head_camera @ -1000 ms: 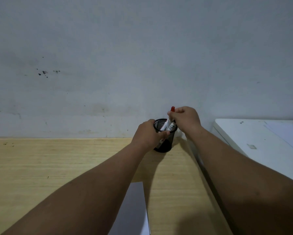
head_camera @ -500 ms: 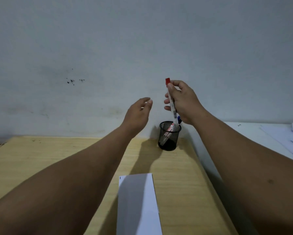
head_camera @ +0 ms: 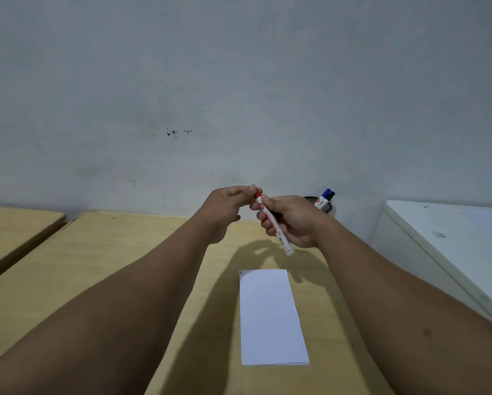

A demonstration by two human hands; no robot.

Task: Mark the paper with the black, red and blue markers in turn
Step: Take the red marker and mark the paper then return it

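- Hands meet above a wooden desk [head_camera: 142, 260]: the right hand [head_camera: 292, 220] wraps its fingers [head_camera: 267, 223] around the white barrel of the red marker [head_camera: 276, 226], holding it tilted, red cap uppermost and the far end slanting down toward the person.
- Fingertips of the left hand [head_camera: 225, 209] pinch the red cap [head_camera: 258, 193] at the marker's top, thumb and forefinger pressed together on it; the remaining left fingers curl loosely below.
- Cap and barrel appear joined; whether any gap has opened between them cannot be told.
- Below the right hand's knuckles, nearer the person, lies the paper [head_camera: 270, 317], a narrow white sheet flat on the desk, apart from both hands and from the marker's lower end.
- One small dark mark [head_camera: 240, 272] sits at the sheet's far left corner; the rest of its surface looks bare.
- Behind the right hand, partly hidden by it, stands the dark mesh pen holder [head_camera: 327, 208], against the wall [head_camera: 239, 81].
- Rising from the holder past the right thumb side is the blue marker [head_camera: 324, 198], blue-capped and leaning right; a black tip shows just beside it, too hidden to identify.
- Shadows of both hands fall on the wood between the fingers and the sheet.
- White furniture [head_camera: 444, 235] stands off to the right of the right forearm.
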